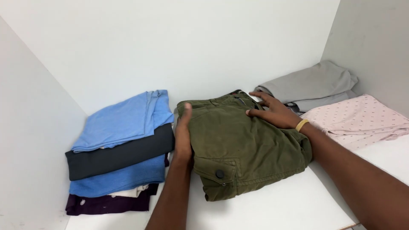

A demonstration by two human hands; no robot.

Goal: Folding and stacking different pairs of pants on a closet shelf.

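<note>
Folded olive-green cargo trousers (pixel 238 145) lie in the middle of a white shelf (pixel 281 204), a buttoned pocket flap facing the front. My left hand (pixel 183 134) presses flat against their left edge, fingers pointing to the back. My right hand (pixel 275 111), with a yellow wristband, rests spread on their upper right part near the waistband. Neither hand grips the cloth.
A stack of folded clothes (pixel 121 157) stands at the left: light blue on top, then dark grey, blue, white and dark purple. At the right lie a grey garment (pixel 313 85) and a pink dotted one (pixel 358 119). White walls (pixel 204 42) close in the back and both sides.
</note>
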